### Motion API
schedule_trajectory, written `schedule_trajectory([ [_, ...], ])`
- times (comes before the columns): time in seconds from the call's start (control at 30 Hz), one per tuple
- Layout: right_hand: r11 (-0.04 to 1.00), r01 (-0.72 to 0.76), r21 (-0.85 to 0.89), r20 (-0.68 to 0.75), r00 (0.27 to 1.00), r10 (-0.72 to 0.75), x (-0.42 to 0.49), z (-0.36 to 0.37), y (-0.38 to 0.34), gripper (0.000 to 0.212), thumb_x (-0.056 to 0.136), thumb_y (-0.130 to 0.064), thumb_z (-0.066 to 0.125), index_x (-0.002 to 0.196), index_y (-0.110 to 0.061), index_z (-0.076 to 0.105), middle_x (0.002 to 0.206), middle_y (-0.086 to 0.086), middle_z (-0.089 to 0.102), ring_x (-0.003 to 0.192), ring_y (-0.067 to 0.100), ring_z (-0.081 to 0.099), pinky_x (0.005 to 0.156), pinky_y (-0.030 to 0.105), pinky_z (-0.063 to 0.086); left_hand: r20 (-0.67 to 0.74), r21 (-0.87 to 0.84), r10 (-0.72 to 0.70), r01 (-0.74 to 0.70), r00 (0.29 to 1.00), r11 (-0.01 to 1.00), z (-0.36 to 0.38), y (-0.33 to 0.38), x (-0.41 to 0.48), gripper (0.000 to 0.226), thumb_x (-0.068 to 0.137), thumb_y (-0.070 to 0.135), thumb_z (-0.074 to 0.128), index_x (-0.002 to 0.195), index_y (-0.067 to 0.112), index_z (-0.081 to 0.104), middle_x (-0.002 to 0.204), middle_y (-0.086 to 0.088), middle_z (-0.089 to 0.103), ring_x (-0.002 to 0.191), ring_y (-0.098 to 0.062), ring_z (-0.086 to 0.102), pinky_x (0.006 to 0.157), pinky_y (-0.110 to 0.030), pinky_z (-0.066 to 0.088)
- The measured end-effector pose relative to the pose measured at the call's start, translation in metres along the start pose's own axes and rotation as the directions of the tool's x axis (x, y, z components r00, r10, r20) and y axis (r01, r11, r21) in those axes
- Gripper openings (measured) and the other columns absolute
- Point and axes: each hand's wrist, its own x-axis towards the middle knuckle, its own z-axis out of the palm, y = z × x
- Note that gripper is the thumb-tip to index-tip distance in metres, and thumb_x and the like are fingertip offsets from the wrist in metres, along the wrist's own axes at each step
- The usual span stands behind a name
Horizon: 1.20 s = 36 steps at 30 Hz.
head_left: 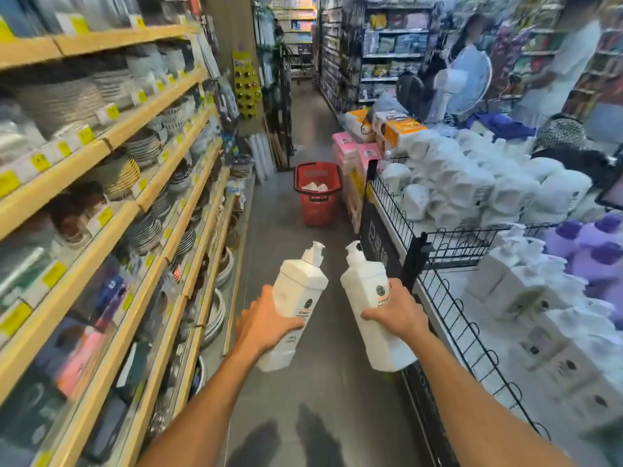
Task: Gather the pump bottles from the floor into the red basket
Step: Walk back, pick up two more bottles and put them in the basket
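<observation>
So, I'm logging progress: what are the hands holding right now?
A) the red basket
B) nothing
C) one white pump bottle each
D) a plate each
C: the left hand grips the left bottle, the right hand grips the right bottle, and the red basket stands ahead on the floor.

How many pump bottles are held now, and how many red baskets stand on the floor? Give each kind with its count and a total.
White pump bottles held: 2 (left bottle in left hand, right bottle in right hand)
Red basket on the floor: 1
Total: 3
</observation>
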Motion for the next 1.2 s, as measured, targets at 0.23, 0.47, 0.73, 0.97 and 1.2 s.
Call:
schedule_trajectory([
  [0.23, 0.998, -0.025, 0.057, -0.033, 0.999, 0.027, 0.064, 0.016, -0.044, 0.077, 0.059, -0.055, 0.080, 0.119, -0.028, 0.040, 0.109, -0.005, 0.057, 0.098, 0.027, 0.061, 0.083, 0.043, 0.050, 0.021, 0.004, 0.035, -0.035, 0.999, 0.999, -0.018, -0.004, 0.090, 0.075, 0.051, 0.067, 0.072, 0.108, 0.031, 0.039, 0.112, 0.001, 0.067, 0.098, -0.032, 0.064, 0.084, -0.043, 0.052],
  [0.47, 0.996, -0.036, 0.082, -0.067, 0.997, 0.042, 0.147, 0.016, -0.062, 0.071, 0.059, -0.054, 0.080, 0.112, -0.032, 0.039, 0.105, -0.009, 0.057, 0.094, 0.026, 0.061, 0.081, 0.042, 0.050, 0.030, 0.043, 0.042, -0.043, 0.999, 0.998, -0.006, 0.019, 0.180, 0.074, 0.055, 0.065, 0.074, 0.108, 0.029, 0.039, 0.113, -0.001, 0.068, 0.098, -0.033, 0.064, 0.083, -0.043, 0.053],
  [0.73, 0.995, -0.021, 0.094, -0.060, 0.998, 0.027, 0.259, -0.001, -0.070, 0.071, 0.058, -0.055, 0.080, 0.111, -0.031, 0.040, 0.104, -0.009, 0.058, 0.093, 0.023, 0.060, 0.083, 0.043, 0.051, 0.006, 0.003, 0.039, -0.039, 0.999, 0.999, 0.008, 0.062, 0.276, 0.072, 0.059, 0.061, 0.078, 0.109, 0.029, 0.038, 0.115, 0.001, 0.067, 0.100, -0.031, 0.065, 0.083, -0.045, 0.053],
  [0.97, 0.994, -0.011, 0.109, -0.021, 1.000, 0.013, 0.349, -0.003, -0.083, 0.073, 0.057, -0.057, 0.080, 0.112, -0.031, 0.038, 0.106, -0.006, 0.056, 0.093, 0.023, 0.060, 0.081, 0.042, 0.049, -0.029, 0.049, 0.019, -0.018, 0.999, 0.999, 0.005, 0.082, 0.355, 0.073, 0.060, 0.059, 0.079, 0.114, 0.028, 0.040, 0.115, 0.002, 0.068, 0.099, -0.030, 0.065, 0.080, -0.040, 0.051],
  [1.2, 0.994, -0.014, 0.108, -0.027, 0.999, 0.017, 0.435, 0.002, -0.113, 0.073, 0.059, -0.055, 0.081, 0.113, -0.030, 0.038, 0.105, -0.007, 0.055, 0.091, 0.022, 0.060, 0.079, 0.041, 0.050, -0.027, 0.016, 0.022, -0.021, 0.999, 1.000, 0.006, 0.096, 0.445, 0.072, 0.059, 0.058, 0.081, 0.111, 0.029, 0.040, 0.114, 0.005, 0.067, 0.096, -0.027, 0.065, 0.074, -0.038, 0.050],
])
